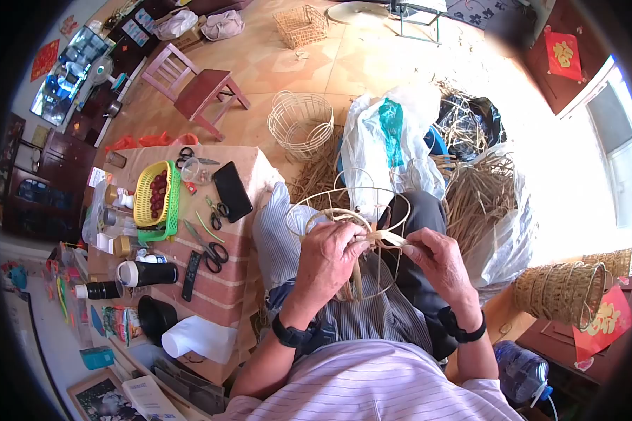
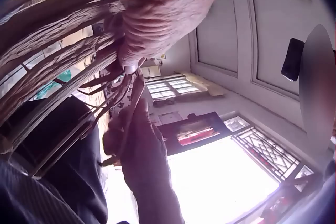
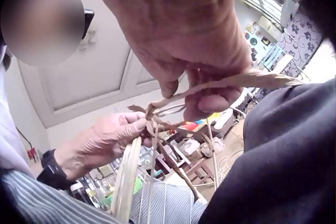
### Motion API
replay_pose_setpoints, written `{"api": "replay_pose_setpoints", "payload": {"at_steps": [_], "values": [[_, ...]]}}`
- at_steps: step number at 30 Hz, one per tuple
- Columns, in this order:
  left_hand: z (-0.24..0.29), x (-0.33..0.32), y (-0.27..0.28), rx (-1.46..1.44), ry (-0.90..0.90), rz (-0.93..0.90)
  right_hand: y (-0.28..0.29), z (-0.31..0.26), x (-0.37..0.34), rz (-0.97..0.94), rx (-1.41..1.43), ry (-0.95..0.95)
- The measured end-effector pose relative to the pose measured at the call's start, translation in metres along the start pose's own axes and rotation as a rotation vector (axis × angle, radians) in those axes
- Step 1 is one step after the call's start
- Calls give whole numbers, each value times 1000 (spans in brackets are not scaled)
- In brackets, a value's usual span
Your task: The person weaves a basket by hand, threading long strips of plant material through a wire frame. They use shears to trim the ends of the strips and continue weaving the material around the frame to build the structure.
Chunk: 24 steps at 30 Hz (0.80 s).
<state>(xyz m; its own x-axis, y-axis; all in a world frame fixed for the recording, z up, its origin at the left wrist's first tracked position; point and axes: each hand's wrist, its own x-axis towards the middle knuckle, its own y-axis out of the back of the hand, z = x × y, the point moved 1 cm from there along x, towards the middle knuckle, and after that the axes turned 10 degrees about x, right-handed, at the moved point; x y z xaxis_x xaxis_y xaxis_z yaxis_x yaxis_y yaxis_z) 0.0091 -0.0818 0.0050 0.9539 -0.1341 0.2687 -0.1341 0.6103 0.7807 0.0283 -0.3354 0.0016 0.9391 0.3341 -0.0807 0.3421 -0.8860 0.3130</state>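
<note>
An unfinished round basket frame of thin rods point(image 1: 361, 188) rests over the person's lap in the head view. At its near side the left hand point(image 1: 328, 256) pinches a gathered crossing of pale dried-leaf strips, its thumb on top. The right hand point(image 1: 439, 263) pinches a flat leaf strip point(image 1: 388, 239) that runs between the two hands. In the right wrist view this strip point(image 3: 257, 79) passes through the right fingers, beside the left hand point(image 3: 102, 140). Several long strips point(image 2: 58, 22) hang from the left hand's grip in the left wrist view.
On the left, a cloth-covered table point(image 1: 242, 288) bears scissors point(image 1: 214, 256), a phone point(image 1: 232, 191), a yellow basket of red fruit point(image 1: 147, 200) and bottles. Ahead lie a pale woven basket point(image 1: 300, 126), a plastic bag point(image 1: 372, 140) and bundled dry leaves point(image 1: 477, 186). A finished basket point(image 1: 558, 289) is at right.
</note>
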Motion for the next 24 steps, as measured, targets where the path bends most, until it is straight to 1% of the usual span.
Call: {"api": "replay_pose_setpoints", "payload": {"at_steps": [1, 2, 5, 6, 7, 9, 11, 13, 14, 16, 17, 18, 21, 23, 24], "values": [[1, 0, 1, 3, 9, -16, 3, -10, 0, -2, -52, 93], [2, 0, 1, -2, 9, -19, 9, -27, 2, -43, -89, 145], [7, 1, -1, -54, 16, 8, 14, -59, 18, -29, -204, 282], [8, -1, -10, -79, 29, 43, 12, -66, 25, 9, -299, 361], [4, -2, -12, -74, 45, 94, 9, -73, 34, -1, -382, 405], [-3, -3, -18, -28, 9, 118, 2, -78, 51, -36, -396, 505], [-2, -4, -18, -16, 70, 116, -9, -93, 61, -81, -435, 590], [-1, -5, -19, -23, 60, 148, -24, -100, 70, -117, -497, 681], [2, -4, -18, -35, 71, 163, -29, -101, 76, -152, -577, 724], [3, -7, -25, -29, 94, 150, -43, -103, 88, -152, -587, 789], [2, -8, -26, -6, 88, 184, -49, -104, 93, -151, -596, 818], [3, -9, -26, 17, 81, 220, -51, -103, 97, -212, -613, 795], [8, -10, -29, 79, 38, 292, -60, -110, 99, -267, -599, 855], [8, -13, -31, 137, 1, 331, -65, -108, 95, -314, -680, 919], [7, -16, -33, 206, -26, 408, -70, -104, 94, -327, -718, 938]]}}
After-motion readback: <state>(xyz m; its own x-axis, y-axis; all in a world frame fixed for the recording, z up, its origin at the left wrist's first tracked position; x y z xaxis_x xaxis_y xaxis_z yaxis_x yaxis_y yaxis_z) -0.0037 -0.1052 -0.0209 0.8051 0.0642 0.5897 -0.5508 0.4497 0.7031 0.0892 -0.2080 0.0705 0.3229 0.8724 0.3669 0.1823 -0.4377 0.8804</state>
